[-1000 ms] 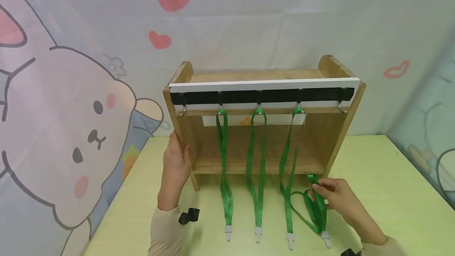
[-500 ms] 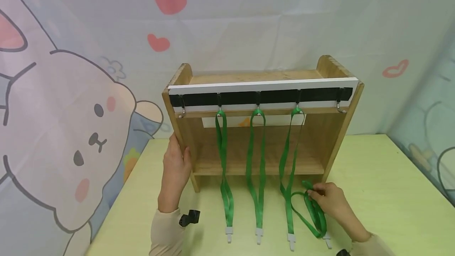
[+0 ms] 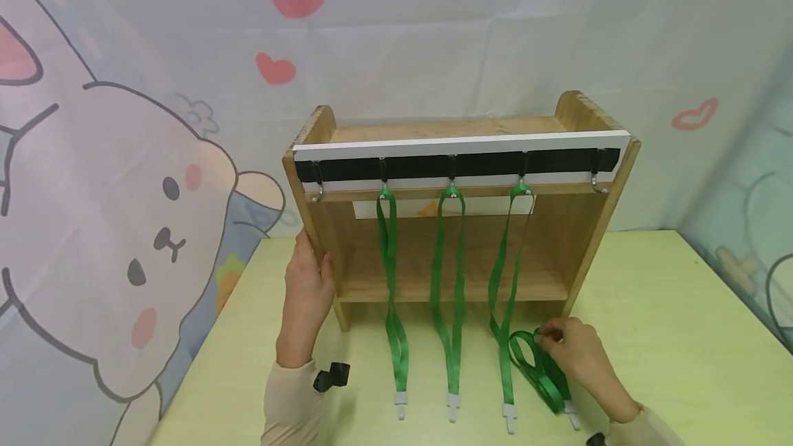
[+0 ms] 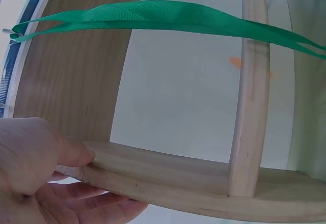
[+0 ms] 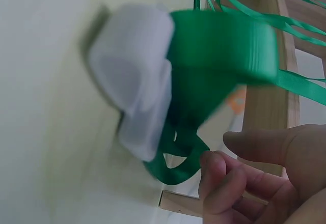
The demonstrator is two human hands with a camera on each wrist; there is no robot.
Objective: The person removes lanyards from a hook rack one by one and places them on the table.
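My left hand grips the left side panel of a small wooden shelf, thumb on the inner face and fingers outside in the left wrist view. Green lanyards hang from the three middle hooks, white clips at their lower ends. A further green lanyard lies bunched on the table at the right, its white clip large and blurred in the right wrist view. My right hand pinches a loop of this lanyard at the fingertips. The exact contact is partly hidden.
A white board with a black strip runs along the shelf's upper front. Its left end hook and right end hook are bare. The pale green table extends to both sides. A cartoon-printed cloth hangs behind.
My right hand has shifted slightly left. The lanyard end that stood up above its fingers has dropped out of sight, and the bunched loops have changed shape. My left hand stays on the shelf.
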